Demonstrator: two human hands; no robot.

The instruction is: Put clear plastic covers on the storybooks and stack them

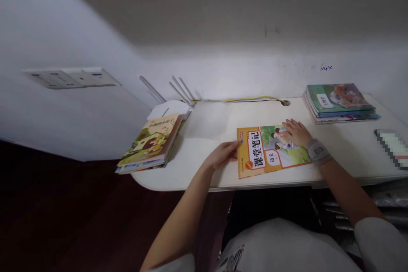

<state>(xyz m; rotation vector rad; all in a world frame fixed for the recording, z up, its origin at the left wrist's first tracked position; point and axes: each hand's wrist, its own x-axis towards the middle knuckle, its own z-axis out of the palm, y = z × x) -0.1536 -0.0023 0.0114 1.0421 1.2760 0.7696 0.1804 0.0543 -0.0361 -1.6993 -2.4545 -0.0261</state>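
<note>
An orange-and-green workbook lies flat near the white desk's front edge. The right hand rests open, palm down, on its far corner, seemingly pinning it steady; the left hand, fingers loose and grasping nothing, touches its left edge

pixelated object unreadable, book partly under right hand

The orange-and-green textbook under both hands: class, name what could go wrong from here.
1. The textbook lies close to the desk's front edge; a pull from the left hand at its left edge might slide it off, though the right hand rests on the cover.
2. The book stack at the left seems to overhang the desk's rounded corner; a nudge could tip it off.
</note>
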